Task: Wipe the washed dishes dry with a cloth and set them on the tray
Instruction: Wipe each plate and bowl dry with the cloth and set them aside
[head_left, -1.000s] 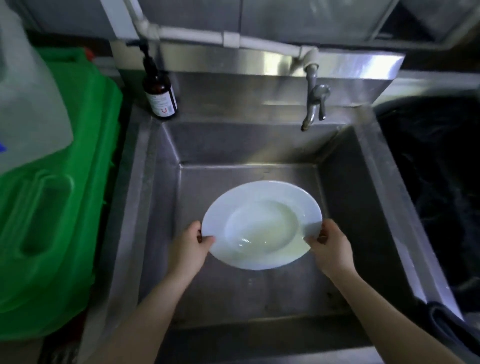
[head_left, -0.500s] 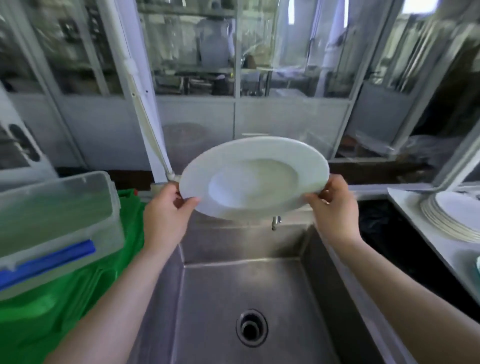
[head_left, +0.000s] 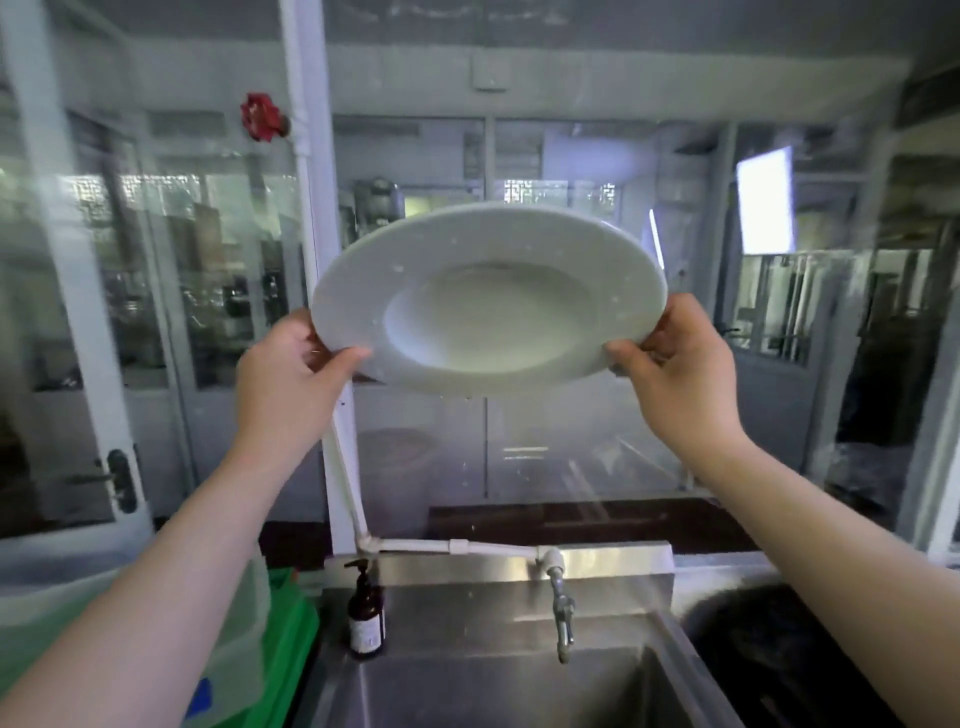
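A white deep-welled plate with a wide rim is held up high in front of the glass wall, tilted with its well toward me and water drops on it. My left hand grips its lower left rim, thumb on the face. My right hand grips the lower right rim in the same way. No cloth and no tray are in view.
Below stands the steel sink with a tap and a brown pump bottle on its back ledge. A green bin and a clear plastic box sit at the left; a dark basin lies at the right.
Both hands have lifted the plate out of the sink and up to head height, and the view has swung upward with it. The grip on the rim is unchanged.
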